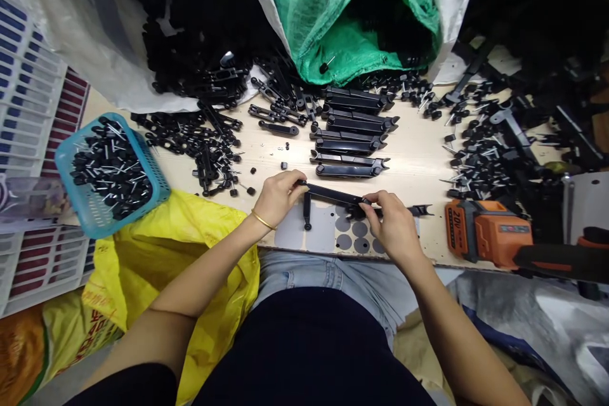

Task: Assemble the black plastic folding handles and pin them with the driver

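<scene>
Head view: one long black bar (335,193), near the front edge of a wooden table (419,158). Left hand (280,195): thumb and fingers pinching the bar's left end. Right hand (392,223): thumb and fingers pinching its right end. Just beyond: one row of black arms (356,125). Far left: one blue basket (109,225), filled with black-headed screws (114,168). Right: one orange cordless tool (504,235).

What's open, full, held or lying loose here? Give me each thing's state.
Left hand: pinching one end of the black bar
Right hand: pinching its other end
Black bar: held at both ends
Blue basket: heaped with black-headed pins
Green sack: mouth open
Yellow bag: crumpled
Orange power tool: lying on the table
</scene>
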